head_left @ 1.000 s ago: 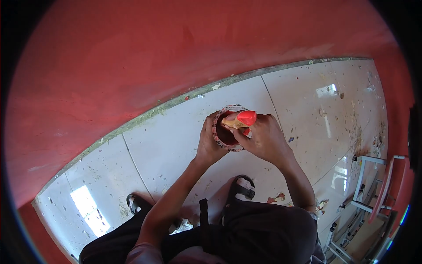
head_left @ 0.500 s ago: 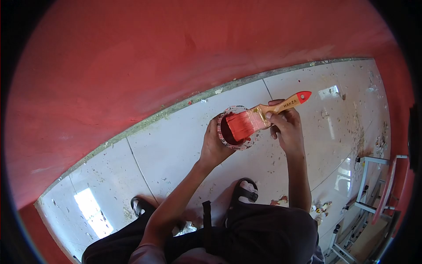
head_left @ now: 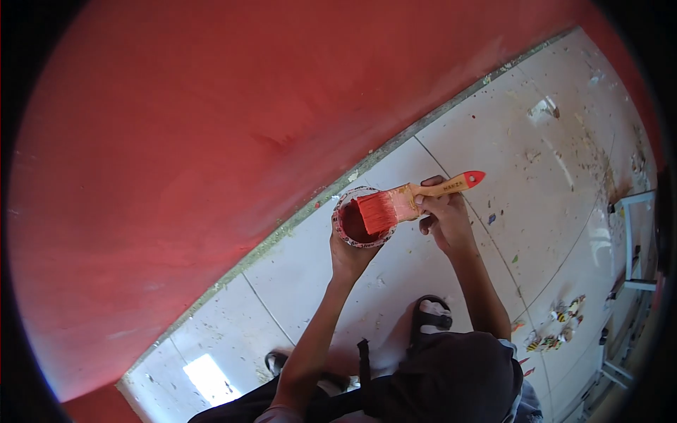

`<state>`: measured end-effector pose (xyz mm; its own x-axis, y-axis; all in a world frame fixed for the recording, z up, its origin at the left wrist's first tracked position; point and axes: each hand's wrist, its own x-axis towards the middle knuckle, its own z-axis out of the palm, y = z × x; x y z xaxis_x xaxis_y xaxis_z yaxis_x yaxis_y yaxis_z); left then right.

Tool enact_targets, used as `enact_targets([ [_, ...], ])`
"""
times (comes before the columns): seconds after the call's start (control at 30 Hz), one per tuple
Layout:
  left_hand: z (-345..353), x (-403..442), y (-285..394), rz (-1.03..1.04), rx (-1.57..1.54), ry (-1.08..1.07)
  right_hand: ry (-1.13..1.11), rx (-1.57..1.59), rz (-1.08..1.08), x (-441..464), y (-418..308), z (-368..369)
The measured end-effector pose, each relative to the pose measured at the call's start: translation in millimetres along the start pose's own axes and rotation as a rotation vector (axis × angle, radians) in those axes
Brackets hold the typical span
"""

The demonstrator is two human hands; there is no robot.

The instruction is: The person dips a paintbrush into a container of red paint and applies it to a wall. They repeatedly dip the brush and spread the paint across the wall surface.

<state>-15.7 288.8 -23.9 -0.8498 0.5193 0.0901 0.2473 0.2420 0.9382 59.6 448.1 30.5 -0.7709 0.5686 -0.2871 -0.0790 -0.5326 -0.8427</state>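
Observation:
My left hand is wrapped round a round paint container with dark red paint inside and lettering on its rim. In my right hand is a flat paintbrush, gripped near its metal band. The brush has a wooden handle with a red tip and lies almost level. Its red-coated bristles are over the right part of the container's mouth. Whether they touch the rim cannot be made out.
A red wall rises ahead and to the left, meeting the white tiled floor along a rough grey edge. Debris dots the tiles. A metal frame stands at the right. My sandalled feet are below.
The brush was upright in the container, gripped near its handle; it has come up and tilted level, bristles showing. The view has turned, so the wall edge slopes more steeply.

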Motion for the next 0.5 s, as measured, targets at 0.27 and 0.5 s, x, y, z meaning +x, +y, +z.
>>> enact_targets([
  [0.27,11.2,7.3,-2.5,-0.024,-0.211,-0.016,-0.276,-0.621,-0.757,-28.2,-38.5,7.5],
  [0.5,20.7,12.4,10.7,-0.01,-0.292,-0.019,-0.456,-0.766,-0.929,-25.4,-82.8,31.5],
])
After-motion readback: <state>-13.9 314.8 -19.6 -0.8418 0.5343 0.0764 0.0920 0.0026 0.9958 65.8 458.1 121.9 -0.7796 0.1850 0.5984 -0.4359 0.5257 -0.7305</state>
